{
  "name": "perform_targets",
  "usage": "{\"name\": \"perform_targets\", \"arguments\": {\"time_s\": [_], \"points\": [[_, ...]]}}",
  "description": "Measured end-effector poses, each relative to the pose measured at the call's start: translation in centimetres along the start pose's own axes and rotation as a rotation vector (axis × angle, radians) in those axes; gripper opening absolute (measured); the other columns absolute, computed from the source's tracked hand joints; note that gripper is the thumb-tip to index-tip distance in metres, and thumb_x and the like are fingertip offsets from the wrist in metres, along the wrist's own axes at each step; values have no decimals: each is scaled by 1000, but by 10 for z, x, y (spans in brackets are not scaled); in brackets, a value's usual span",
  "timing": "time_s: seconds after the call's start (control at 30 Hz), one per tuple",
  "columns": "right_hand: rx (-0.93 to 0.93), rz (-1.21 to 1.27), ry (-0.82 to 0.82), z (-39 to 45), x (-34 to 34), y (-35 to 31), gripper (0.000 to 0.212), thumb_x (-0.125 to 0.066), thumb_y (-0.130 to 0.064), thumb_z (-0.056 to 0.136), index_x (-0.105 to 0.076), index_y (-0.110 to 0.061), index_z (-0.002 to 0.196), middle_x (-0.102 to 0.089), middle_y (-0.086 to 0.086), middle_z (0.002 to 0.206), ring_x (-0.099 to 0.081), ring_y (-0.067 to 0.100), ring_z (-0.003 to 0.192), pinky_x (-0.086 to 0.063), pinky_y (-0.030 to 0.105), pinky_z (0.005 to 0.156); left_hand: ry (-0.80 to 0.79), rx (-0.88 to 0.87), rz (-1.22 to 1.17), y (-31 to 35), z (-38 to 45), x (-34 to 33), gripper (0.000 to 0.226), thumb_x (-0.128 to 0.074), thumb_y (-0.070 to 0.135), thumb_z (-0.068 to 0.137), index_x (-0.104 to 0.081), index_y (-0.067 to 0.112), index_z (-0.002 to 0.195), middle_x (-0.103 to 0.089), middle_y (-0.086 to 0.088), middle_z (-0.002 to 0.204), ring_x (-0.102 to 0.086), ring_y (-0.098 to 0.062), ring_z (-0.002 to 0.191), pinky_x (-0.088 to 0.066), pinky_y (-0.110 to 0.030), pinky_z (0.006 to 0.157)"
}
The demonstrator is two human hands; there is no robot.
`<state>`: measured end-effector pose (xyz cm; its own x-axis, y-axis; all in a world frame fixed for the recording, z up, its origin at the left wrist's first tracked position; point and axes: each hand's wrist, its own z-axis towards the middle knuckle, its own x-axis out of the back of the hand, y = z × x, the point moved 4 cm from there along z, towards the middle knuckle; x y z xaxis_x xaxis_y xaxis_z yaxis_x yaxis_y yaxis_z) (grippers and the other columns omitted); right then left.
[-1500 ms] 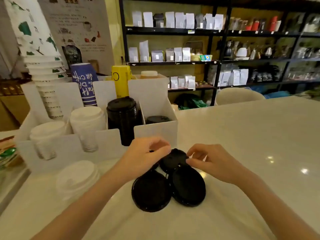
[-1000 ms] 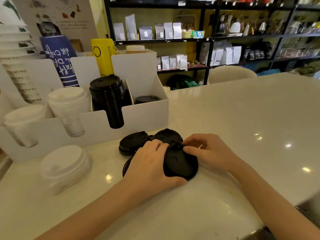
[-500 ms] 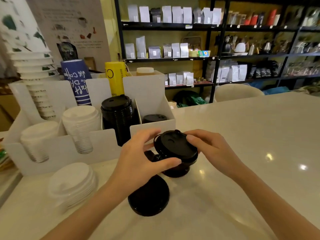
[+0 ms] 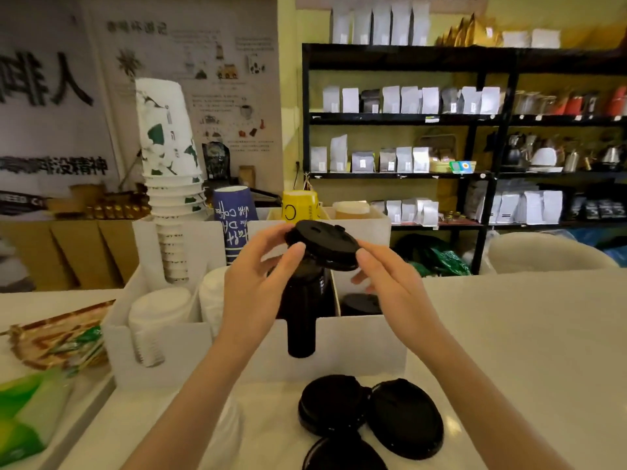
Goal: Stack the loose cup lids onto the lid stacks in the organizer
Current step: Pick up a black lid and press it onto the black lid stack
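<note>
A black lid is held tilted between both hands, just above the tall black lid stack in the white organizer. My left hand pinches its left rim; my right hand holds its right rim. Loose black lids lie on the white counter in front of the organizer, close to me. A low black lid stack sits in the right compartment. White lid stacks fill the left compartments.
Stacked paper cups, a blue cup and a yellow cup stand behind the organizer. A white lid pile lies under my left forearm. Snack packets sit at the left. Black shelves line the back wall.
Both hands have lifted the black lid from low over the counter up and away to just above the tall black stack. The other loose lids stay on the counter.
</note>
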<state>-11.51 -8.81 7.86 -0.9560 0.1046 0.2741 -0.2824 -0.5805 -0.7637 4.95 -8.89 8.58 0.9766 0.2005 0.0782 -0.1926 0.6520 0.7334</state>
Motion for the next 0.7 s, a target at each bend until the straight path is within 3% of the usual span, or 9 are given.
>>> {"name": "perform_targets", "arguments": {"time_s": [0.07, 0.13, 0.23, 0.37, 0.43, 0.53, 0.63, 0.7], "points": [[7, 0, -13, 9, -12, 3, 31, -38, -24, 93, -51, -52, 87, -62, -27, 73, -54, -11, 78, -42, 5, 69, 22, -7, 28, -10, 8, 3, 26, -49, 22, 87, -57, 25, 111, -63, 5, 114, -56, 2, 106, -46, -9, 86], [-6, -26, -35, 16, -22, 9, 24, -38, -26, 93, -54, -41, 100, -58, -20, 83, -53, -5, 84, -39, 3, 70, 9, -2, 76, -21, 14, 5, 27, -43, 23, 90, -55, 26, 114, -62, 7, 114, -54, 7, 104, -43, -5, 82], [-16, -63, -77, 25, -32, 24, 25, -36, -29, 93, -50, -38, 112, -58, -6, 99, -51, 2, 97, -37, 11, 79, -68, 76, 131, -39, 19, 5, 31, -45, 31, 88, -50, 26, 119, -61, 7, 115, -56, -3, 104, -46, -14, 84], [-34, -51, -124, 33, -40, 38, 26, -36, -30, 93, -44, -48, 111, -52, -23, 103, -46, -7, 103, -34, 11, 86, -124, 90, 273, -52, 24, 5, 34, -59, 34, 80, -46, 32, 111, -53, 25, 98, -50, 6, 94, -40, -1, 75], [-53, -30, -126, 35, -41, 44, 32, -36, -30, 93, -44, -39, 123, -52, -21, 112, -44, -10, 106, -33, 12, 93, -142, 81, 322, -55, 25, 3, 35, -62, 34, 77, -43, 37, 106, -49, 29, 95, -48, 10, 90, -38, 1, 71], [-84, -40, -139, 36, -43, 52, 40, -33, -31, 94, -39, -27, 133, -45, -20, 124, -39, -17, 107, -25, 5, 96, -137, 58, 409, -60, 24, -1, 40, -63, 37, 76, -44, 36, 111, -50, 20, 101, -46, 3, 92, -36, -3, 73], [-73, -42, -144, 34, -44, 53, 32, -32, -30, 94, -53, -26, 118, -58, -4, 117, -48, -16, 97, -31, -2, 84, -124, 72, 522, -62, 24, 0, 50, -62, 40, 77, -47, 24, 121, -45, 11, 108, -39, -4, 100, -33, -12, 75], [-75, -55, -127, 33, -43, 52, 34, -32, -30, 95, -58, -13, 108, -61, 8, 108, -52, -4, 91, -36, 1, 74, -128, 89, 552, -63, 24, 2, 50, -61, 42, 76, -50, 22, 120, -45, 6, 110, -39, -6, 100, -33, -12, 73]]}}
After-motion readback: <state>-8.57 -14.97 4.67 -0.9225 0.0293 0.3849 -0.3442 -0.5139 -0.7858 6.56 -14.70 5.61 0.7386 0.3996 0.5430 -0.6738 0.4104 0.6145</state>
